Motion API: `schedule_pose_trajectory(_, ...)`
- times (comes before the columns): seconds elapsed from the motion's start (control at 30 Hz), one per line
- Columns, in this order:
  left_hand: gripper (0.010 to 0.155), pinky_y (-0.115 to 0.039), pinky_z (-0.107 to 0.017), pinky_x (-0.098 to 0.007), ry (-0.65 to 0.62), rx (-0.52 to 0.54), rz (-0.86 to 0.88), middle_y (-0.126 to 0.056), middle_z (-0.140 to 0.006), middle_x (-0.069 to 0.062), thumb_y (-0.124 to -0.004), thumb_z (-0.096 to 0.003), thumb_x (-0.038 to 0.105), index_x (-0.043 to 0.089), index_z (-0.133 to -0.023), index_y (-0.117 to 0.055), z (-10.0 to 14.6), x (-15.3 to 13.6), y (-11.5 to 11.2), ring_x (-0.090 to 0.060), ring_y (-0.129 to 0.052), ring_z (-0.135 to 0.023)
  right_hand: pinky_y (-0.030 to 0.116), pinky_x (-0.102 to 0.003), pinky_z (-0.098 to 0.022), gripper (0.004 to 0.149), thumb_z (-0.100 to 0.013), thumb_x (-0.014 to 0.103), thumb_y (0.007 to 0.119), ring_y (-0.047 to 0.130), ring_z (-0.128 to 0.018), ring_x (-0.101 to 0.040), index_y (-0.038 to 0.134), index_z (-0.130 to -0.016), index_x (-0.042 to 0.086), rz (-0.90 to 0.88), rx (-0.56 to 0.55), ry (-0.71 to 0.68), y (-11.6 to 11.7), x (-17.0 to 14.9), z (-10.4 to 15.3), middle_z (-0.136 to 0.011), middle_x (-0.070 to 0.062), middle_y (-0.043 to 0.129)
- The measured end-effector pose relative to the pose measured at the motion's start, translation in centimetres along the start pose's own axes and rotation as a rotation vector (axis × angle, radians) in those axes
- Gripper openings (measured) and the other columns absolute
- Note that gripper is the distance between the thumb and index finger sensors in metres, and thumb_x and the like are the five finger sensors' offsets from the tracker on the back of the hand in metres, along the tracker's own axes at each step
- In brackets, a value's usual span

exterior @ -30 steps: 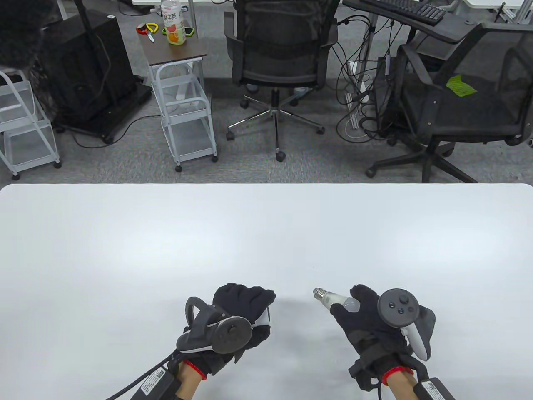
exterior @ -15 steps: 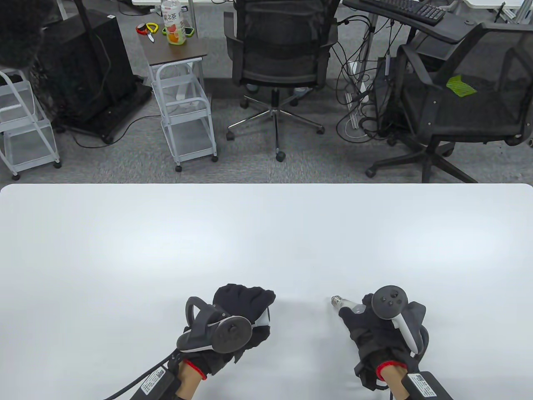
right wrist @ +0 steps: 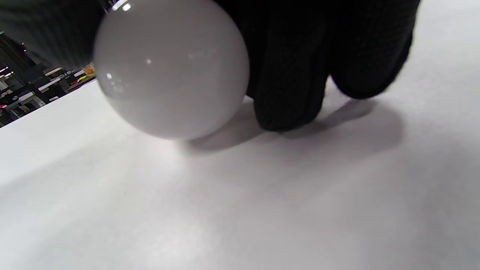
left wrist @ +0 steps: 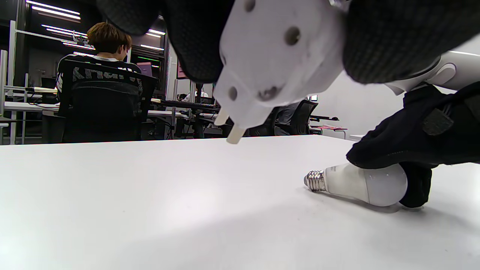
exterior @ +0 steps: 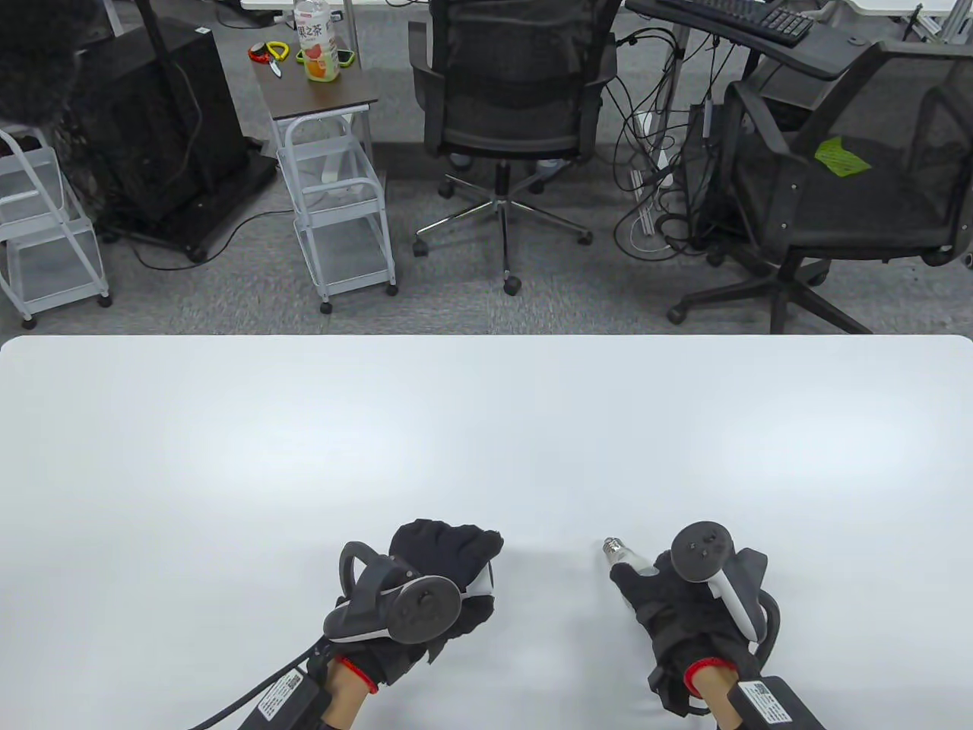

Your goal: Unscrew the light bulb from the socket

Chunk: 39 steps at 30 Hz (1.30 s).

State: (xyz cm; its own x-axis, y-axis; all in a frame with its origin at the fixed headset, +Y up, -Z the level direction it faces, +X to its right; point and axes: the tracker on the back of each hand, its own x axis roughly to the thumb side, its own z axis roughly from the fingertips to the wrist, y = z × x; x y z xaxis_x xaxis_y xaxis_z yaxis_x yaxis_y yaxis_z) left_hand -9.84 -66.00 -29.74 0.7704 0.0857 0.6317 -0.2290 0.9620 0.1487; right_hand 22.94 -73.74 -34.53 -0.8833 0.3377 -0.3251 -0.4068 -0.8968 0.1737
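The white light bulb (exterior: 625, 554) is apart from the socket and lies on the white table, its metal screw base pointing away to the left. My right hand (exterior: 642, 584) holds it from above, fingers curled round the globe. The left wrist view shows the bulb (left wrist: 360, 183) touching the table under my right hand (left wrist: 412, 138). The right wrist view shows the globe (right wrist: 168, 71) close up with my fingers (right wrist: 292, 75) beside it. My left hand (exterior: 456, 559) grips the white socket (exterior: 485, 582) just above the table. The socket (left wrist: 277, 56) has two prongs pointing down.
The white table (exterior: 486, 426) stretches wide ahead of both hands, with its far edge at mid-view. Beyond it on the floor stand two black office chairs (exterior: 509, 99), a small white cart (exterior: 334, 190) and cables.
My right hand has drawn back toward me and to the right with the bulb and lowered it onto the table. My left hand with the socket has not moved.
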Motion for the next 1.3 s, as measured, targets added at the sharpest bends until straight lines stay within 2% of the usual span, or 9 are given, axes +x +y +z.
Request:
schedule_pose_trajectory(0.63,0.080,-0.062,-0.069,-0.067,0.005,-0.005,0.002,-0.086,-0.101,-0.018,-0.100,-0.0360,0.046,0.008,-0.103,-0.077,-0.1,0.0,-0.1,-0.044,-0.094,-0.084,0.084,-0.051,-0.049,0.084,-0.037,0.077,0.072,0.100,-0.056,-0.023,0.069,-0.090,0.012,0.030,0.008,-0.012,0.3,0.3,0.1,-0.083,-0.017,0.086)
schedule_pose_trajectory(0.8,0.080,-0.061,-0.070,-0.067,0.017,0.009,-0.001,-0.086,-0.100,-0.018,-0.100,-0.0363,0.047,0.009,-0.103,-0.077,0.0,-0.1,0.0,-0.043,-0.093,-0.085,0.084,-0.052,-0.050,0.089,-0.036,0.078,0.069,0.100,-0.057,-0.025,0.067,-0.092,0.010,0.021,0.002,-0.021,0.2,0.3,0.2,-0.086,-0.020,0.083)
schedule_pose_trajectory(0.93,0.079,-0.053,-0.073,-0.066,0.064,0.022,-0.009,-0.087,-0.101,-0.015,-0.100,-0.0366,0.048,0.012,-0.103,-0.078,0.1,-0.5,0.0,-0.043,-0.082,-0.091,0.082,-0.054,-0.050,0.093,-0.036,0.079,0.068,0.099,-0.059,-0.028,0.063,-0.095,0.008,0.035,-0.010,-0.028,-0.2,0.4,0.4,-0.089,-0.023,0.080)
schedule_pose_trajectory(1.03,0.078,-0.047,-0.073,-0.064,0.148,0.015,-0.030,-0.087,-0.102,-0.013,-0.099,-0.0371,0.049,0.014,-0.104,-0.078,0.1,-1.2,-0.3,-0.041,-0.072,-0.091,0.081,-0.054,-0.050,0.095,-0.036,0.080,0.067,0.098,-0.060,-0.029,0.061,-0.097,0.008,0.074,-0.053,-0.039,-1.1,0.6,1.0,-0.090,-0.024,0.079)
schedule_pose_trajectory(1.2,0.078,-0.059,-0.068,-0.065,0.282,-0.038,0.040,-0.087,-0.101,-0.017,-0.101,-0.0374,0.045,0.010,-0.103,-0.078,0.1,-2.9,-1.9,-0.043,-0.084,-0.082,0.082,-0.054,-0.049,0.094,-0.036,0.080,0.066,0.099,-0.058,-0.029,0.061,-0.097,0.009,0.116,-0.158,-0.082,-3.0,1.0,2.6,-0.089,-0.023,0.080)
schedule_pose_trajectory(1.3,0.078,-0.069,-0.064,-0.065,0.339,-0.073,0.015,-0.089,-0.098,-0.018,-0.102,-0.0363,0.045,0.009,-0.101,-0.079,0.2,-3.7,-2.9,-0.044,-0.095,-0.081,0.083,-0.054,-0.048,0.093,-0.036,0.079,0.066,0.099,-0.057,-0.028,0.064,-0.096,0.008,0.085,-0.226,-0.115,-4.3,1.1,3.6,-0.087,-0.023,0.082)
